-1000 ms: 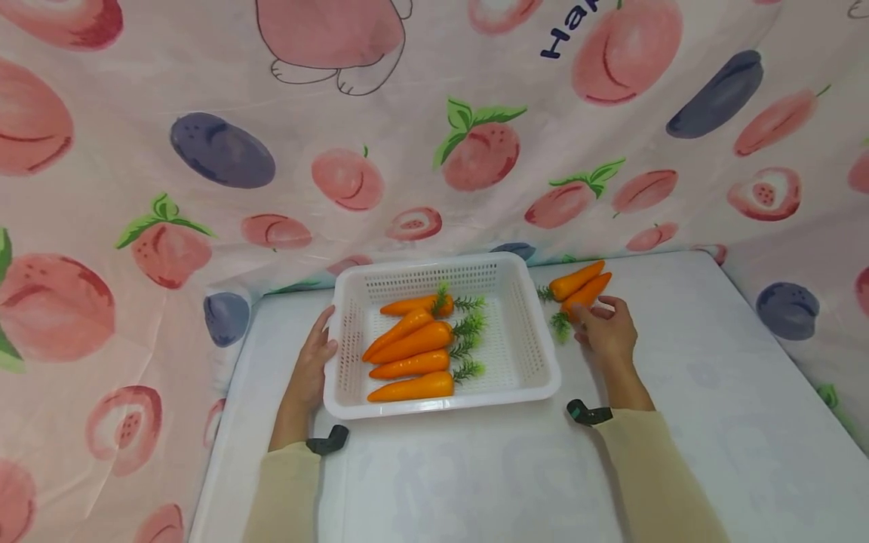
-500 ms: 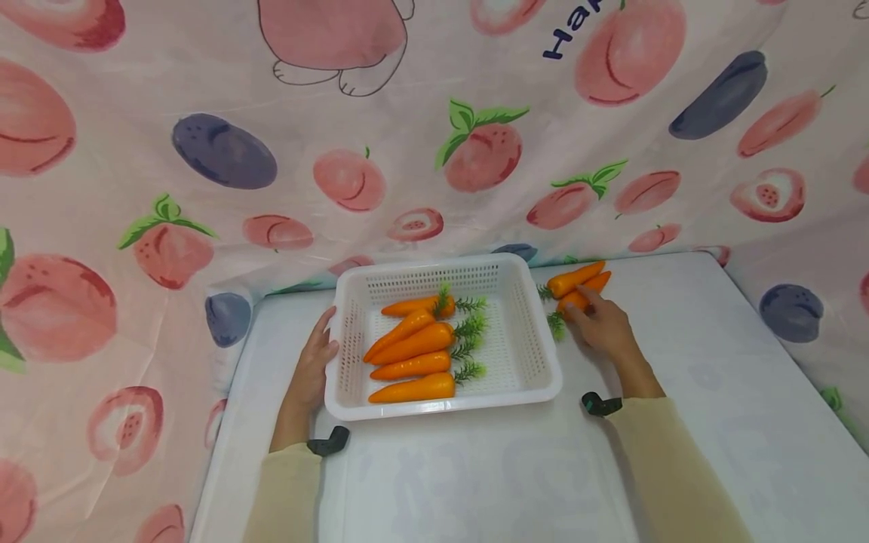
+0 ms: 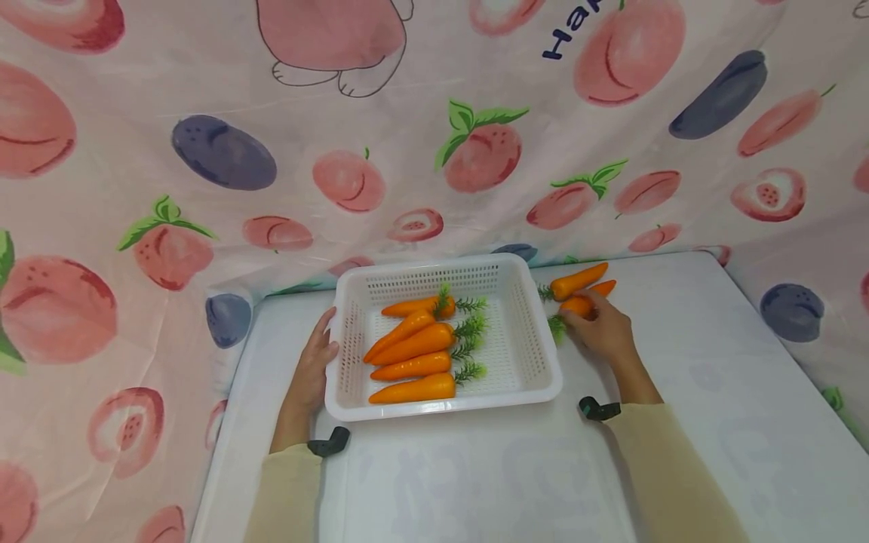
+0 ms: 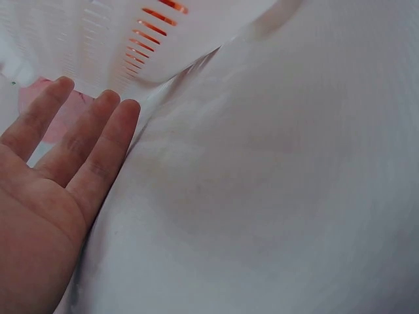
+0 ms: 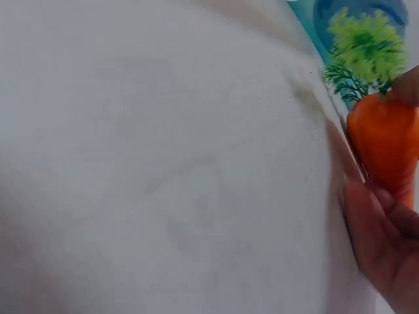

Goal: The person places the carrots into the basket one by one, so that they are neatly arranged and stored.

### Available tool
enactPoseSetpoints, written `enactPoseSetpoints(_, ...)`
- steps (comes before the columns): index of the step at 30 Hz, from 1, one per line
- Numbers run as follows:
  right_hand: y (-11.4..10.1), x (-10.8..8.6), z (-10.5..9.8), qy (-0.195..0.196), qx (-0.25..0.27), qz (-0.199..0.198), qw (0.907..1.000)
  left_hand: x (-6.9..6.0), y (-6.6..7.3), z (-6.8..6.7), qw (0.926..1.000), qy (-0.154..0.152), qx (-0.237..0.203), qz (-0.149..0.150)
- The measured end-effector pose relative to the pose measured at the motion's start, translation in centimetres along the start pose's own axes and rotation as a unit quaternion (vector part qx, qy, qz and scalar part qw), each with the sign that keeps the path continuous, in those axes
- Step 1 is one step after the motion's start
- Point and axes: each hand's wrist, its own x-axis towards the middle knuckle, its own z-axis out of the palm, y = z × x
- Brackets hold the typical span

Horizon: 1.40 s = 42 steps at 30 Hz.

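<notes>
My right hand point(image 3: 603, 332) pinches the thick, leafy end of an orange carrot point(image 3: 577, 305) on the table, right of a white plastic basket point(image 3: 546, 354). In the right wrist view this carrot point(image 5: 383, 140) has its green top upward, with fingers on both sides of it. Another carrot point(image 3: 577, 281) lies just behind. Several more carrots point(image 3: 414, 342) lie inside the basket, most with green tops to the right. With fingers extended, my left hand point(image 3: 311, 373) touches the basket's left side. Straight fingers point(image 4: 85, 147) show beside the perforated wall in the left wrist view.
White cloth covers the table point(image 3: 462, 475). Behind it hangs a curtain point(image 3: 292, 136) printed with peaches, close to the basket's back rim. Each wrist carries a small black camera point(image 3: 600, 409).
My right hand has moved from the carrot's side to grip its thick end. That carrot has shifted slightly, its tip now lower and farther right. Left hand and basket hold still.
</notes>
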Motion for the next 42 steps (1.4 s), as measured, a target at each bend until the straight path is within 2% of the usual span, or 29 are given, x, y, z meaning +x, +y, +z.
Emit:
enactPoseSetpoints(2,0.0,-0.4,-0.1,-0.004,0.069,0.022,0.9973,0.0,0.0,0.0,1.0,0.002,0.002,-0.002)
enactPoseSetpoints(4,0.0,-0.6,-0.2,-0.013,0.147,0.049,0.9878,0.0,0.0,0.0,1.0,0.005,0.005,-0.004)
enactPoseSetpoints(6,0.1,-0.8,-0.2,-0.023,0.222,0.079,0.9716,0.0,0.0,0.0,0.9999,0.008,0.005,-0.005)
enactPoseSetpoints(8,0.2,-0.9,-0.1,-0.026,0.272,0.098,0.9569,0.0,0.0,0.0,0.9999,0.008,0.005,-0.008)
enactPoseSetpoints(14,0.3,-1.4,-0.2,-0.031,0.382,0.128,0.9146,0.0,0.0,0.1,0.9998,0.01,0.008,-0.012)
enactPoseSetpoints(18,-0.1,-1.8,-0.6,-0.036,0.445,0.122,0.8864,0.0,0.0,0.1,0.9998,0.012,0.012,-0.014)
enactPoseSetpoints(21,-0.6,-2.1,-1.0,-0.042,0.495,0.099,0.8619,0.0,0.0,0.1,0.9997,0.015,0.014,-0.016)
enactPoseSetpoints(24,-1.3,-2.4,-1.6,-0.052,0.544,0.077,0.8337,0.0,0.1,0.1,0.9996,0.015,0.015,-0.016)
enactPoseSetpoints(26,-1.9,-2.5,-2.0,-0.06,0.563,0.076,0.8205,0.0,0.1,0.1,0.9996,0.015,0.017,-0.016)
enactPoseSetpoints(29,-2.7,-2.7,-2.8,-0.07,0.597,0.095,0.7934,0.0,0.1,0.1,0.9996,0.014,0.019,-0.014)
enactPoseSetpoints(31,-3.2,-2.8,-3.2,-0.078,0.613,0.106,0.7793,0.0,0.0,0.0,0.9997,0.013,0.018,-0.013)
enactPoseSetpoints(33,-3.6,-2.8,-3.6,-0.092,0.635,0.11,0.7591,0.0,0.0,0.0,0.9997,0.012,0.017,-0.012)
enactPoseSetpoints(38,-4.7,-2.9,-4.3,-0.139,0.679,0.083,0.7157,0.0,-0.1,0.0,0.9997,0.012,0.018,-0.01)
enactPoseSetpoints(41,-5.7,-3.0,-4.6,-0.155,0.689,0.07,0.7048,0.0,0.0,0.0,0.9997,0.011,0.019,-0.01)
enactPoseSetpoints(42,-6.1,-3.1,-4.6,-0.158,0.689,0.066,0.7043,0.0,0.0,0.1,0.9997,0.012,0.019,-0.01)
